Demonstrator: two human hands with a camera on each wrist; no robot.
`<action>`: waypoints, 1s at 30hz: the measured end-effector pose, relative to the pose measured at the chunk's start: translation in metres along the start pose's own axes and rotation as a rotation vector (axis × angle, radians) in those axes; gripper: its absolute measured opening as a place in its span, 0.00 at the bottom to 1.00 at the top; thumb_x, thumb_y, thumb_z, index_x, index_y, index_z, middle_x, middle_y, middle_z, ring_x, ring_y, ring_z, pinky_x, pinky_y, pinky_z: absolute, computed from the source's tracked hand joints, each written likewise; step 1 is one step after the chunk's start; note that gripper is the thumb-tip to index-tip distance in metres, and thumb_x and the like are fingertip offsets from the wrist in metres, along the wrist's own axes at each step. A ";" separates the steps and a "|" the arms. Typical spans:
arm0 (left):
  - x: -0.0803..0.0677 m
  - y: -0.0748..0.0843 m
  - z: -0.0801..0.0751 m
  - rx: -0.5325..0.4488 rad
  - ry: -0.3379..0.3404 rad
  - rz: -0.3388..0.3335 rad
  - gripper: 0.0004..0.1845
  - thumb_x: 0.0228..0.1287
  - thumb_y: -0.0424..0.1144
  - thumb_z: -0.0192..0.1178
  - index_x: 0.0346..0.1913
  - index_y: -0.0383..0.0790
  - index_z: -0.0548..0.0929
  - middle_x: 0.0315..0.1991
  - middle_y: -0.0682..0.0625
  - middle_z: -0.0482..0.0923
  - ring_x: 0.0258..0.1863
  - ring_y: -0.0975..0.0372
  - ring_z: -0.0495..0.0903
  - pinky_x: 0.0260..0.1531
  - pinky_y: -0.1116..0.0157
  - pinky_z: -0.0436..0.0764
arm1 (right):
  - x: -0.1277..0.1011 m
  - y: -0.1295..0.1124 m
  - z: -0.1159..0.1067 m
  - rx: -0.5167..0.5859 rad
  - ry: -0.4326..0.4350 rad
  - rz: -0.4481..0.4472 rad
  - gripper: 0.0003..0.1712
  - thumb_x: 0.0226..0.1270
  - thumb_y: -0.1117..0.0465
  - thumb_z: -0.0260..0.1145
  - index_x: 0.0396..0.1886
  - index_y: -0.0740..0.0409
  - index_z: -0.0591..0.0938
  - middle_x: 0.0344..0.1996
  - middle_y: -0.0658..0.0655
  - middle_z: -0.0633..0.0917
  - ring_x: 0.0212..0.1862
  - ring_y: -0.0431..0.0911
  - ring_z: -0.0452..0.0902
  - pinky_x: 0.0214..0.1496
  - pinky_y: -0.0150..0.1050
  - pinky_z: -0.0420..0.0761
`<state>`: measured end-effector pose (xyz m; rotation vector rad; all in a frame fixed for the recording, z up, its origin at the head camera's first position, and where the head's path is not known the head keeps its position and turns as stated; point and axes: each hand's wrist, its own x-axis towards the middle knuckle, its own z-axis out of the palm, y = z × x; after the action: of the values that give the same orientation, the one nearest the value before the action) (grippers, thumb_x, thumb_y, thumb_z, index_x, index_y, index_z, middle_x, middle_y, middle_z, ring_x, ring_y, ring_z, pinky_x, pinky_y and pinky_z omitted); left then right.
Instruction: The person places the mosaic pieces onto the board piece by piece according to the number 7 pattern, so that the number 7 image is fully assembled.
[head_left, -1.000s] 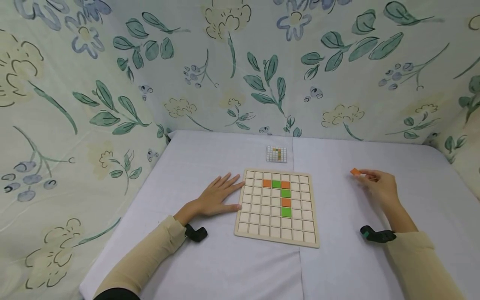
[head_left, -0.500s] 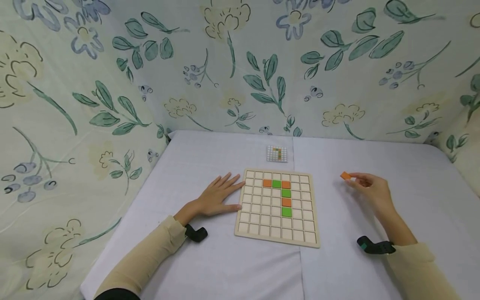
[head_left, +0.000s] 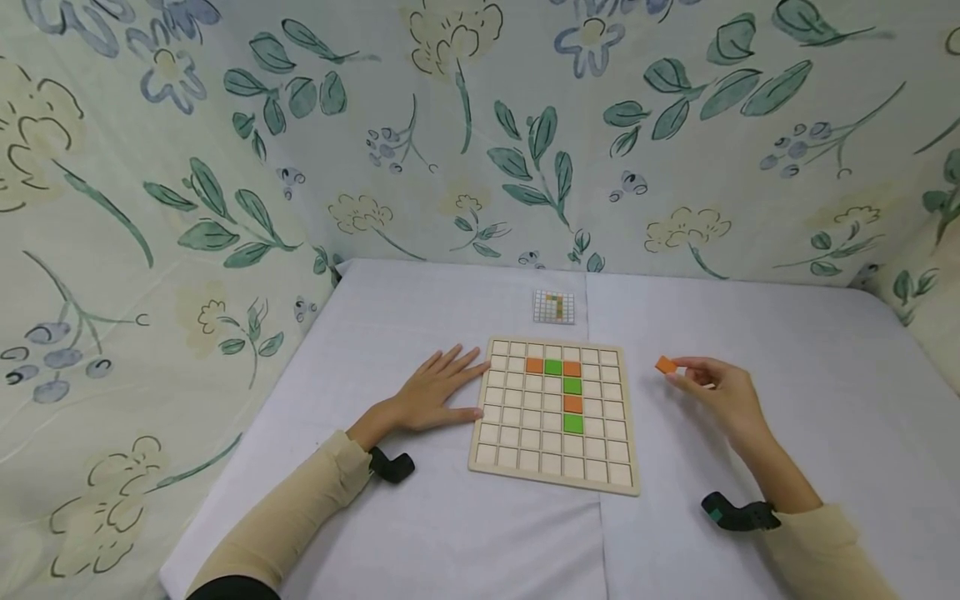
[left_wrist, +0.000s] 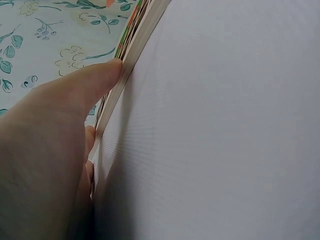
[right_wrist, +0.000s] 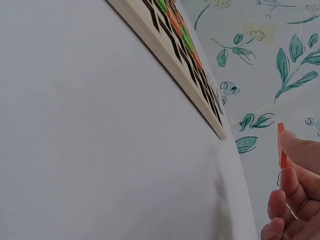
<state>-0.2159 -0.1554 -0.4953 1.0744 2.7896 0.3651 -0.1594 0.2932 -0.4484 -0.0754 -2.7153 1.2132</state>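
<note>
Beside the grid board [head_left: 555,414], right hand [head_left: 720,396] pinches an orange tile [head_left: 666,365]; left hand [head_left: 435,392] rests flat, fingers straight, no legible markings.

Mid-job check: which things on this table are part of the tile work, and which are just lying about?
In the job:
- orange tile, pinched in the right hand
- wooden grid board, holding orange and green tiles
- left hand, flat against the board's left edge

Lying about:
- small pattern card behind the board, untouched
- white tablecloth
</note>
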 end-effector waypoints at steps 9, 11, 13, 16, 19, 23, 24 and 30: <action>0.001 0.000 0.000 -0.007 0.010 0.004 0.46 0.66 0.76 0.42 0.81 0.60 0.47 0.81 0.55 0.38 0.79 0.53 0.33 0.74 0.48 0.35 | -0.011 -0.010 0.009 0.026 -0.031 -0.046 0.22 0.67 0.56 0.72 0.53 0.67 0.84 0.32 0.58 0.78 0.34 0.43 0.70 0.27 0.27 0.72; 0.001 0.000 0.000 -0.003 0.006 0.001 0.46 0.66 0.76 0.41 0.81 0.61 0.47 0.81 0.55 0.38 0.79 0.53 0.33 0.74 0.48 0.35 | -0.014 -0.013 0.011 0.040 -0.041 -0.054 0.21 0.66 0.56 0.72 0.52 0.67 0.84 0.32 0.58 0.78 0.33 0.42 0.71 0.26 0.28 0.72; 0.001 0.001 -0.001 -0.002 -0.001 -0.003 0.46 0.66 0.76 0.41 0.81 0.61 0.46 0.81 0.55 0.37 0.79 0.53 0.33 0.74 0.48 0.35 | -0.017 -0.015 0.014 0.050 -0.053 -0.066 0.21 0.66 0.57 0.72 0.52 0.67 0.85 0.31 0.57 0.78 0.33 0.41 0.71 0.27 0.28 0.72; 0.001 0.002 -0.002 -0.006 -0.005 -0.003 0.45 0.66 0.75 0.42 0.81 0.60 0.47 0.81 0.54 0.38 0.79 0.53 0.33 0.74 0.47 0.35 | -0.020 -0.018 0.019 0.062 -0.080 -0.079 0.21 0.65 0.57 0.73 0.51 0.67 0.85 0.31 0.56 0.79 0.32 0.40 0.72 0.27 0.28 0.72; 0.000 0.003 -0.003 -0.011 -0.004 -0.004 0.46 0.66 0.75 0.43 0.81 0.60 0.47 0.81 0.54 0.38 0.79 0.53 0.33 0.74 0.47 0.35 | -0.024 -0.021 0.023 0.068 -0.108 -0.088 0.20 0.65 0.58 0.73 0.51 0.67 0.85 0.30 0.55 0.78 0.32 0.41 0.72 0.28 0.29 0.72; 0.001 0.002 -0.002 -0.013 -0.005 -0.008 0.46 0.66 0.75 0.42 0.81 0.60 0.47 0.81 0.55 0.37 0.79 0.54 0.32 0.74 0.48 0.35 | -0.029 -0.026 0.028 0.072 -0.138 -0.097 0.19 0.65 0.59 0.73 0.51 0.66 0.85 0.30 0.55 0.77 0.32 0.43 0.71 0.30 0.29 0.73; 0.001 0.002 -0.001 -0.013 -0.005 -0.009 0.46 0.66 0.75 0.42 0.81 0.61 0.47 0.81 0.55 0.36 0.79 0.55 0.32 0.74 0.49 0.35 | -0.030 -0.027 0.030 0.072 -0.145 -0.100 0.19 0.64 0.60 0.73 0.51 0.66 0.85 0.30 0.55 0.77 0.32 0.43 0.71 0.30 0.29 0.73; 0.001 0.002 -0.002 -0.011 -0.004 -0.005 0.46 0.66 0.75 0.42 0.81 0.60 0.47 0.81 0.55 0.37 0.79 0.54 0.33 0.74 0.48 0.36 | -0.036 -0.031 0.038 0.099 -0.196 -0.116 0.17 0.63 0.63 0.74 0.49 0.66 0.85 0.28 0.54 0.78 0.33 0.43 0.70 0.33 0.29 0.73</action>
<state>-0.2156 -0.1539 -0.4926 1.0650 2.7826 0.3761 -0.1294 0.2402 -0.4550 0.2215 -2.7707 1.3846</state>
